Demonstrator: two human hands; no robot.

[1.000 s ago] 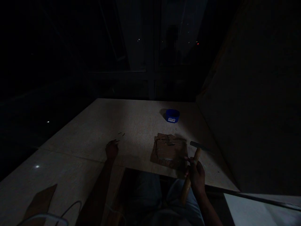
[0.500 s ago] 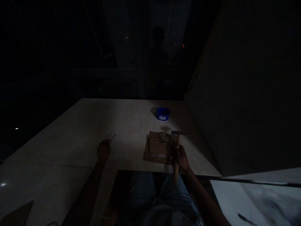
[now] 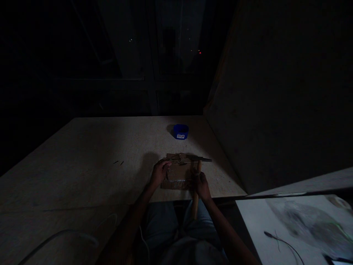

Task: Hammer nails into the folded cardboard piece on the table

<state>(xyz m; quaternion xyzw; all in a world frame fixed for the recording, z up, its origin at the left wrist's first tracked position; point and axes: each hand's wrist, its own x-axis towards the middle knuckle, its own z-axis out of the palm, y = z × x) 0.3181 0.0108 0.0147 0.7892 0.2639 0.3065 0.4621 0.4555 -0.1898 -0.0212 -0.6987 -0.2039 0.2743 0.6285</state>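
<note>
My right hand is closed around the wooden handle of a hammer. Its dark metal head lies across the handle's top, above the right edge of a cardboard piece. At the cardboard's upper left, my left hand has its fingers pinched together on what appears to be a thin nail, barely visible in the dim light. The cardboard is layered, with torn edges, and several small dark metal pieces show along its upper part. Two more nails lie on the table to the left.
A blue plastic container with a white label stands behind the cardboard on the pale table. A dark panel rises along the right side. Cables cross the lower left, and another cable lies on a white surface at lower right.
My left hand has moved right, from beside the loose nails to the cardboard's upper left. The hammer stays in my right hand, its head slightly lower. The view has shifted a little.
</note>
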